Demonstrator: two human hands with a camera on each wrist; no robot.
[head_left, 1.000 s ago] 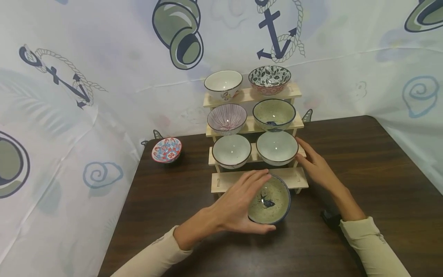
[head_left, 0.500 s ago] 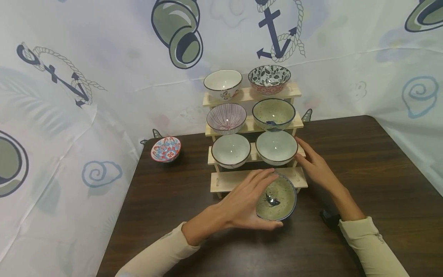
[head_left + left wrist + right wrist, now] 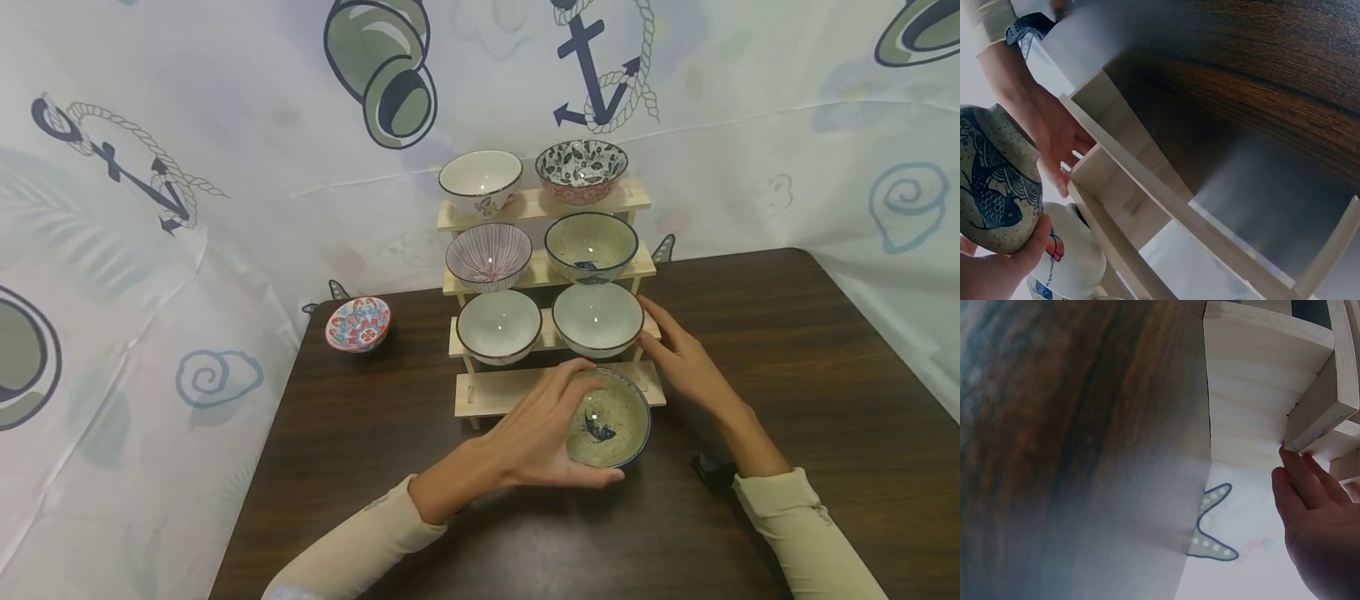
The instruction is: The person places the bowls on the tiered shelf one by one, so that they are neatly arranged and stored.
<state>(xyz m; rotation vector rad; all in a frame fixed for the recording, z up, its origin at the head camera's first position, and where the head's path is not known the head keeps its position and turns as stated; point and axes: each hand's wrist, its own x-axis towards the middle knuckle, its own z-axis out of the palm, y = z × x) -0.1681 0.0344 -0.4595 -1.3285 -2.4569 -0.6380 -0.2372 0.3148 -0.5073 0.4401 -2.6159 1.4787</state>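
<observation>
My left hand grips a speckled green bowl by its rim, with the thumb on the near side and the fingers on the far side. The bowl is held in front of the lowest step of a tiered wooden rack. A blue fish painted on its outside shows in the left wrist view, where the bowl is tilted. My right hand rests against the rack's right side, beside a white bowl. In the right wrist view, its extended fingers touch the wood.
On the upper steps stand several bowls, among them a purple-striped bowl, a second green bowl and a black-leaf bowl. A small red-and-blue bowl sits at the left on the dark table. A printed cloth hangs behind.
My left hand has carried the green bowl to the right and slightly toward the rack. My right hand has stayed against the rack's side.
</observation>
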